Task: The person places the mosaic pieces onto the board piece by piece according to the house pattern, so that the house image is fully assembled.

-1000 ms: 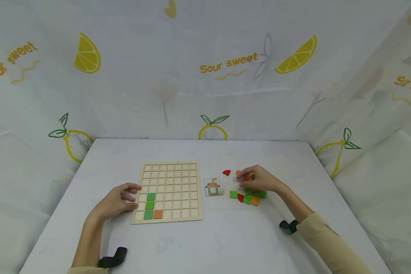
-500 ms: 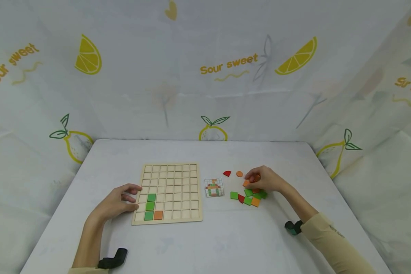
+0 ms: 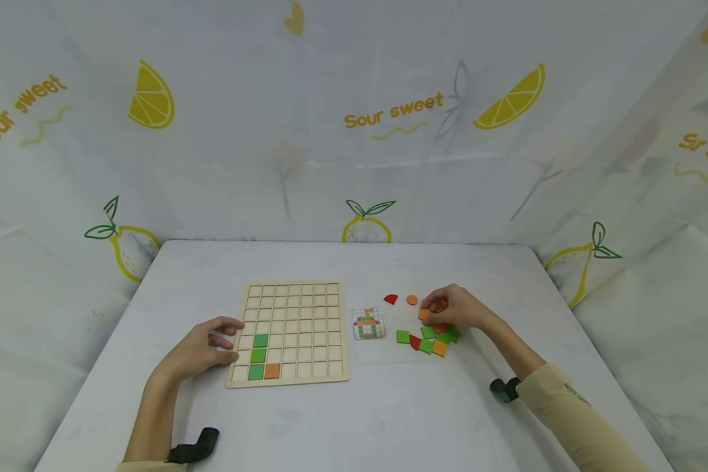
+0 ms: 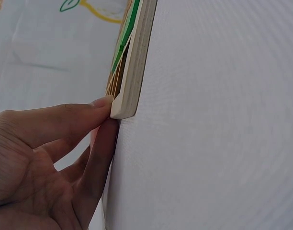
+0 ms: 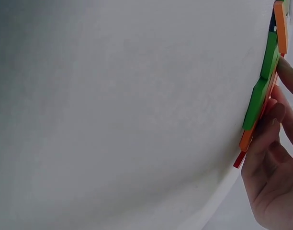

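The left hand [image 3: 197,347] touches the left edge of the wooden grid board [image 3: 345,328], its thumb and index finger apart along the rim. The thumb rests on the board's rim [image 4: 132,81] in the left wrist view. Three green squares stand in one column of the board, with an orange square [image 3: 272,371] beside the lowest. At the loose pieces, the right hand [image 3: 457,308] pinches an orange square [image 3: 423,314] between thumb and index finger. Green pieces [image 5: 255,103] lie by its fingers in the right wrist view; its fingers partly hide the pile.
A small pattern card [image 3: 368,323] lies between board and pieces. A red quarter piece [image 3: 391,299] and an orange disc [image 3: 412,299] lie behind the pile; a green square [image 3: 402,336] sits at its left. White printed cloth surrounds the table [image 3: 354,419].
The right hand has moved right from beside the orange disc, uncovering the disc, and its fingers have come to the orange square. The left hand and the board have stayed put.
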The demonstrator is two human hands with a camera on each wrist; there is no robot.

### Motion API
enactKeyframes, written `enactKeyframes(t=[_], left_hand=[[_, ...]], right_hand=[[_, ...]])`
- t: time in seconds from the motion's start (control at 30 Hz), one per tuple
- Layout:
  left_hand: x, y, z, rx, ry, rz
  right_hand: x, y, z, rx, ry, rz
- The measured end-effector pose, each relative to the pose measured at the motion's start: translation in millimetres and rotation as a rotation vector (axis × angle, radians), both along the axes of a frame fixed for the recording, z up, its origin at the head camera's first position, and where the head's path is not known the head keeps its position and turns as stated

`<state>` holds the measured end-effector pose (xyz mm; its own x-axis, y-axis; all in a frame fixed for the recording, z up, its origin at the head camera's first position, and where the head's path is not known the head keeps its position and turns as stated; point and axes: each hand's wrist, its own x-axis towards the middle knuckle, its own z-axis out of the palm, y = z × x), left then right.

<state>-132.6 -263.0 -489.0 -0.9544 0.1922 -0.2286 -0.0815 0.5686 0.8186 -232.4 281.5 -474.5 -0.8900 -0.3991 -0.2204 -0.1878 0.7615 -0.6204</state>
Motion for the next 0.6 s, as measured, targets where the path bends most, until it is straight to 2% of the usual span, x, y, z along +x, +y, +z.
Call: enactKeyframes(t=[0.27, 0.47, 0.6], left_hand=[[0.1, -0.1, -1.2, 0.003, 0.003, 0.003], [-0.2, -0.4, -1.7, 0.005, -0.002, 0.003], [-0.7, -0.7, -1.6, 0.003, 0.001, 0.0]], right_hand=[[-3.4, 0.8, -1.2, 0.006, -0.013, 0.009], [-3.6, 1.7, -3.1, -0.006, 0.014, 0.048], [-2.9, 0.2, 0.5, -0.03, 0.022, 0.049]])
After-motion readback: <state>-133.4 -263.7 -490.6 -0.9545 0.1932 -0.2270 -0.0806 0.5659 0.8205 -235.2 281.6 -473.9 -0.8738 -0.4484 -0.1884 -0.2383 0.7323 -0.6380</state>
